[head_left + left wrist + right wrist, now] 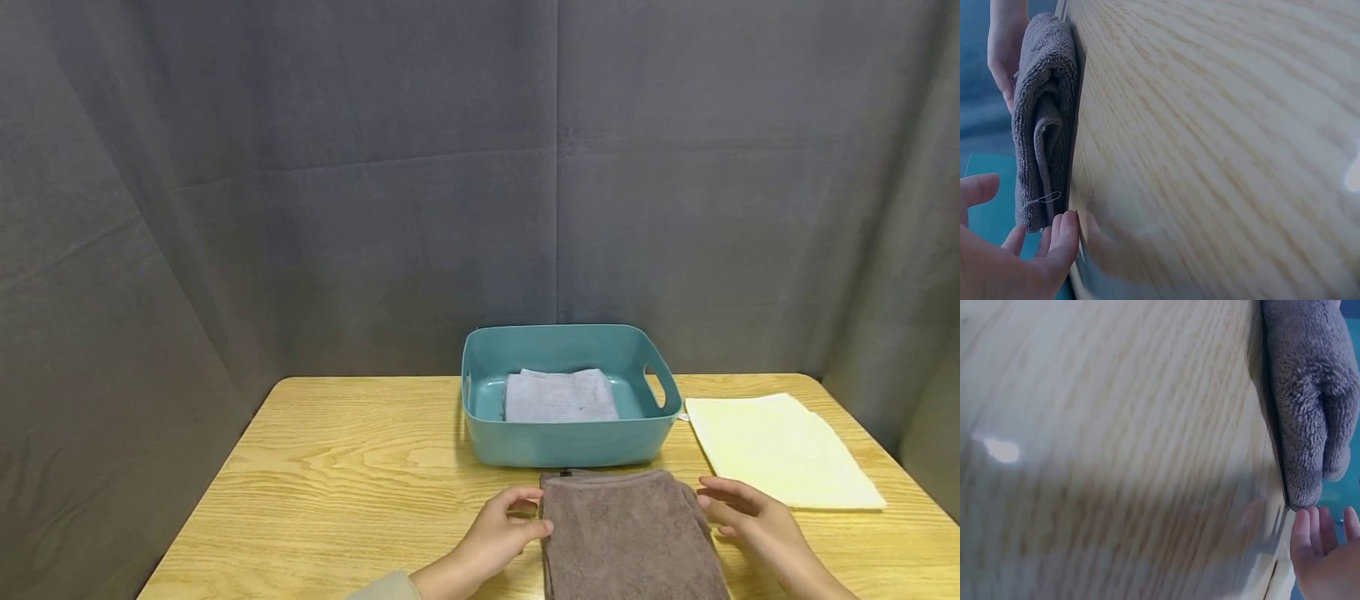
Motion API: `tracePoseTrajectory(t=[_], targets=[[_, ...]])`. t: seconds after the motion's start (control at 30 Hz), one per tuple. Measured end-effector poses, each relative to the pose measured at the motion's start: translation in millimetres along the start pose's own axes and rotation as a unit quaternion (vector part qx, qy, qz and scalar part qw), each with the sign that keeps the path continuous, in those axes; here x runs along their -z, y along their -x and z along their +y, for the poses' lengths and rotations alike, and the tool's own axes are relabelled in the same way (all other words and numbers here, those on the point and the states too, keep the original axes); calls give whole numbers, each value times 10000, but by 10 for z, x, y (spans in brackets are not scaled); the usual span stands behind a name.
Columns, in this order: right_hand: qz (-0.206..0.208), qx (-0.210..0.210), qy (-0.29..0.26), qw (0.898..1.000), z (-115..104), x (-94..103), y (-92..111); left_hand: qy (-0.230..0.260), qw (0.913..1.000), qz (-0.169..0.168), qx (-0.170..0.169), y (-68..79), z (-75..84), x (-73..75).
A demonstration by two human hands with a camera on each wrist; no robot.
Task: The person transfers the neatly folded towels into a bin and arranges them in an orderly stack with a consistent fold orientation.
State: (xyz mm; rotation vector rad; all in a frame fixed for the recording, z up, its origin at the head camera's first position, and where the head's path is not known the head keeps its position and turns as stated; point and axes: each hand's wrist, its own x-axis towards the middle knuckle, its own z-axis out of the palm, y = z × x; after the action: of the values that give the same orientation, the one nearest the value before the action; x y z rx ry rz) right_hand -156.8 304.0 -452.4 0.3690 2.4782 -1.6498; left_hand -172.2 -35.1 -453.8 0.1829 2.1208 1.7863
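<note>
A folded brown towel lies on the table in front of the basket, its stacked layers showing side-on in the left wrist view. At its left edge is my left hand, with fingertips at the towel's far corner and the thumb held apart from them. My right hand is at the opposite edge, fingers loosely bent toward the cloth. In the right wrist view, the right fingertips are right by the end of the towel. Neither hand is gripping the cloth. A loose thread hangs from the towel's folded side.
Behind the towel stands a teal basket with handle holes, holding a folded light grey towel. A pale yellow towel lies flat to the right on the wooden table. A grey curtain hangs behind.
</note>
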Motion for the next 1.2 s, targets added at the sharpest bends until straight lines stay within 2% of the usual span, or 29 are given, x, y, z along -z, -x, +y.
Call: tracePoseTrajectory(t=[0.23, 0.37, 0.6, 0.87, 1.03, 1.2], targets=[[-161, -105, -244, 9995, 9, -71, 4, -19, 9998, -108, 182, -31, -28, -19], [-160, -42, -158, 9997, -9, -120, 11, 11, 9996, -153, 240, -34, -29, -42], [-292, -229, -122, 9992, -6, -146, 12, 233, 9979, -115, 599, -50, -20, -80], [-417, -396, 257, 9980, -2, -152, 60, 468, 9970, -214, 574, -17, 7, -124], [-585, -522, 514, 9956, -12, -166, 80, 302, 9941, -455, 939, -21, 37, -134], [-672, -627, 345, 9952, -21, -191, 95, 172, 9897, -678, 1247, -16, 50, -162]])
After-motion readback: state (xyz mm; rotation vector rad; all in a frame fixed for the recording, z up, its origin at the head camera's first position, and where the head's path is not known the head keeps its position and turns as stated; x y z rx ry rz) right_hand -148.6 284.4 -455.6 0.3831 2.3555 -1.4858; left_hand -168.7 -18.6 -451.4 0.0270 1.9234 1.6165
